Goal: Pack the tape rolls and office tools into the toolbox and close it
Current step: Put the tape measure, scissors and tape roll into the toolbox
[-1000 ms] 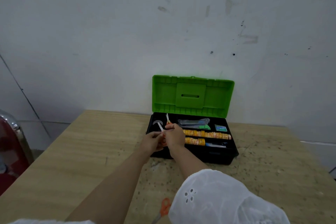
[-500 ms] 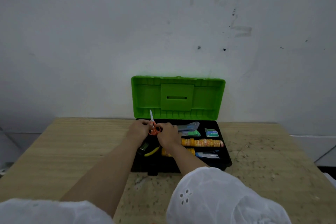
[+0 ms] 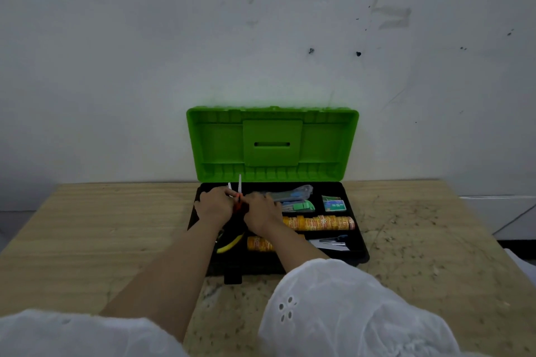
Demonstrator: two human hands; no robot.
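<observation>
Tape rolls [image 3: 319, 223] print unreadable; left hand [image 3: 214, 205], right hand [image 3: 261, 211] grip scissors [image 3: 238, 203].

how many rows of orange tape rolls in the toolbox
2. One long row lies right of the right hand; a shorter row sits nearer the front, partly under the right forearm. More may be hidden.

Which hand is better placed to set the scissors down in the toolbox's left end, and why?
Probably the left hand: it grips the scissors directly over the left end of the toolbox, whereas the right hand comes in with its forearm across the tape rolls.
</observation>
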